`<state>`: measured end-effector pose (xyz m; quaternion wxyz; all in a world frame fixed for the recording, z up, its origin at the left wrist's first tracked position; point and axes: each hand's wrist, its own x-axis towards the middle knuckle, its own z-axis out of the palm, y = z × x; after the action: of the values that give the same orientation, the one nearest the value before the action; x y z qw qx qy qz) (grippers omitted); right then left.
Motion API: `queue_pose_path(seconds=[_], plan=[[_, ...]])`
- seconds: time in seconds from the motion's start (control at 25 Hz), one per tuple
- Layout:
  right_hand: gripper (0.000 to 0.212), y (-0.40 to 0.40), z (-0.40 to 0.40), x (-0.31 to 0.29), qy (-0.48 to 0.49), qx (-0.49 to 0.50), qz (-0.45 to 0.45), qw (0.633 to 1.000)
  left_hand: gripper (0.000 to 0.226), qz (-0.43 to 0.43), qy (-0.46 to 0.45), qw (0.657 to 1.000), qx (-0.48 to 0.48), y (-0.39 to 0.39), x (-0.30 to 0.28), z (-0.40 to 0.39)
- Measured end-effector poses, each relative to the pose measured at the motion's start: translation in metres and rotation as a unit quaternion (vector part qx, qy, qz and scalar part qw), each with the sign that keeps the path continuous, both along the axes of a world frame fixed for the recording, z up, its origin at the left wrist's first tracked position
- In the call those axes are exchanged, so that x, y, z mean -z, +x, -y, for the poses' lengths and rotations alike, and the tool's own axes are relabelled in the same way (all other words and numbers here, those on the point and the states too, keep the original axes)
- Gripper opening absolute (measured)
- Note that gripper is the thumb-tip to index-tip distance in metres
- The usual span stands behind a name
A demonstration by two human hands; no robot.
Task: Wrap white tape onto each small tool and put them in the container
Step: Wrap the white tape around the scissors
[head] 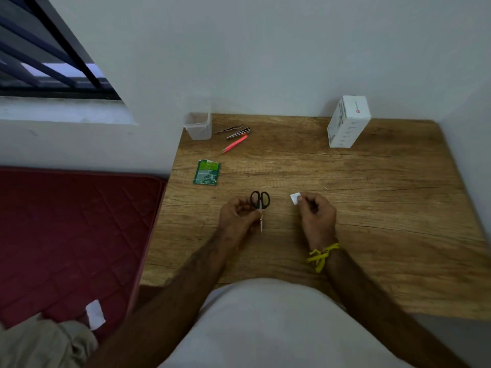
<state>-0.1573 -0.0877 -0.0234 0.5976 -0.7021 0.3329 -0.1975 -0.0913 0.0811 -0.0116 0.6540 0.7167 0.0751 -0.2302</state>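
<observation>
My left hand point(237, 215) grips small black-handled scissors point(260, 201) at mid-table, handles pointing away from me, blades toward me. To the right, my right hand point(316, 216) pinches a small white piece of tape point(295, 199) between thumb and fingers, held apart from the scissors. At the far left of the wooden table point(372, 208) lie metal tweezers point(228, 128), a nail clipper point(238, 133) and pink tweezers point(235, 144). A clear plastic container point(198, 126) stands upright at the table's back left corner, beside those tools.
A green sachet point(207, 172) lies flat left of the scissors. A white box point(346, 122) stands at the back right against the wall. A red mattress point(71, 235) lies left of the table, below a barred window point(47, 54).
</observation>
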Motion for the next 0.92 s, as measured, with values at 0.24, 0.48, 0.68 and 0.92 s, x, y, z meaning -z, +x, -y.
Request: queue_pose_path(seconds=[0.24,0.48,0.68,0.92], plan=[[0.008,0.004,-0.015,-0.015,0.162,-0.041,-0.019,0.986,0.037,-0.084,-0.158,0.975,-0.132,-0.006,-0.012,0.010],[0.010,0.009,-0.021,-0.027,0.296,0.005,-0.006,0.955,0.018,-0.126,-0.178,0.971,-0.102,-0.012,-0.012,0.020],[0.008,0.016,-0.009,-0.039,0.245,0.005,-0.001,0.969,0.014,0.028,0.059,0.992,0.103,-0.010,-0.007,0.010],[0.010,0.012,-0.002,-0.032,0.225,0.058,-0.009,0.973,0.016,-0.028,0.039,0.991,0.121,-0.010,-0.005,0.010]])
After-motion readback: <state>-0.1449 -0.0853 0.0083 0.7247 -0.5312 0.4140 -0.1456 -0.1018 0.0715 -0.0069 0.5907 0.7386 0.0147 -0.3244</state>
